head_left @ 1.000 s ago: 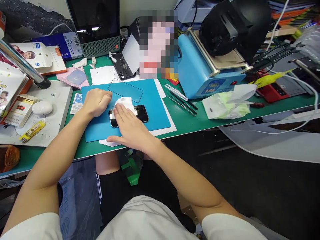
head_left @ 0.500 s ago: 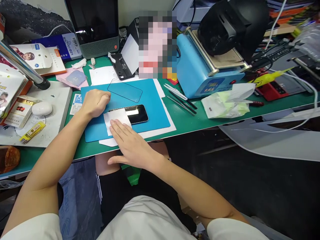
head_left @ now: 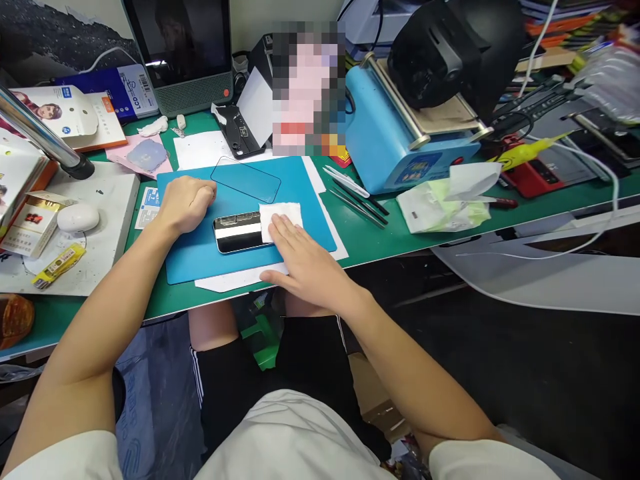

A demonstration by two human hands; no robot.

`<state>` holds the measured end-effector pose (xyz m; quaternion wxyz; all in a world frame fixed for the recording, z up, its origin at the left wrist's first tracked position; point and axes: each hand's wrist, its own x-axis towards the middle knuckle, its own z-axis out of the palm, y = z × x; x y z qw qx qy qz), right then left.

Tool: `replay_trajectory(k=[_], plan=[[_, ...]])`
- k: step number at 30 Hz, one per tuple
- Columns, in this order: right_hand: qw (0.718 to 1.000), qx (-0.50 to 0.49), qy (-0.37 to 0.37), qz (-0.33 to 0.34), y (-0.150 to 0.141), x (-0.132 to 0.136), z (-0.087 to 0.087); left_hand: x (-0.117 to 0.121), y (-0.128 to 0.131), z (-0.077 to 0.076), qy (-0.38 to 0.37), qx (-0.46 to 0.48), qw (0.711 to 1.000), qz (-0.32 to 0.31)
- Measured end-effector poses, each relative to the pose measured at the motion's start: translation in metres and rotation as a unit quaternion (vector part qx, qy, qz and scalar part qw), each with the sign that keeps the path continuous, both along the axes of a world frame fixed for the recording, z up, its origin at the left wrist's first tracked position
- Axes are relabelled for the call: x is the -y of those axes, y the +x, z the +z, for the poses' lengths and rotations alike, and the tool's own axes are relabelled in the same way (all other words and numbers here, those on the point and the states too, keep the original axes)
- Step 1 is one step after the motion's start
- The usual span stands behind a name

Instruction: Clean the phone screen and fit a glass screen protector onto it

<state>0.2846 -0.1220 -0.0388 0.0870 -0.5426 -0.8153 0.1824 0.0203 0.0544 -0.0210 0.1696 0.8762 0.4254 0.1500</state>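
A smartphone (head_left: 237, 235) with a dark glossy screen lies flat on the blue mat (head_left: 310, 233). My right hand (head_left: 313, 260) rests flat, fingers stretched out, on a folded white wipe (head_left: 283, 217) that covers the phone's right end. My left hand (head_left: 187, 202) is curled into a fist on the mat's left side, just above the phone's left end; nothing shows in it. Behind the phone lies a clear screen protector (head_left: 245, 180) with a thin black border, apart from both hands.
White paper sticks out under the mat. Tweezers (head_left: 357, 207) and pens lie right of it, beside a tissue pack (head_left: 443, 207) and a blue machine (head_left: 405, 153). An open phone case (head_left: 243, 133) stands behind. At left are a white earbud case (head_left: 79, 218) and a metal post (head_left: 50, 133).
My right hand has slid the wipe rightward across the phone, from its left end to its right end, uncovering the left part. My left fist stays in about the same place.
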Motion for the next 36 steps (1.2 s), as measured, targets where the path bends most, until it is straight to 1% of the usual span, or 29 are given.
replay_trajectory(k=[3,6,12,16,23,25,29,31,36], plan=[[1.0,-0.001,-0.01,-0.013,-0.005,-0.017,0.003,-0.001,0.001,0.001,0.0,0.002,1.0,0.004],[1.0,0.016,0.001,-0.005,-0.023,-0.027,0.005,-0.001,0.002,0.001,-0.003,-0.001,1.0,0.003],[0.998,0.019,0.044,0.04,-0.076,-0.031,0.008,0.0,0.004,0.002,-0.006,-0.002,1.0,0.004],[0.997,0.03,0.047,0.052,-0.095,-0.03,0.014,0.001,0.003,0.004,-0.007,0.008,1.0,0.003],[0.998,0.013,0.027,0.046,-0.105,-0.039,0.021,-0.001,0.001,0.004,-0.007,0.031,0.999,-0.004],[0.998,0.013,0.03,0.044,-0.106,-0.034,0.02,-0.002,0.0,0.003,-0.007,0.036,0.999,-0.006],[0.997,0.009,0.06,0.055,-0.104,-0.015,0.015,-0.002,-0.002,0.001,-0.009,0.036,0.999,-0.005],[0.996,0.012,0.062,0.059,-0.104,-0.011,0.015,-0.002,-0.002,0.0,-0.009,0.034,0.999,-0.003],[0.997,0.045,0.041,0.057,-0.106,-0.021,0.02,-0.002,-0.002,0.001,-0.012,0.039,0.999,-0.001]])
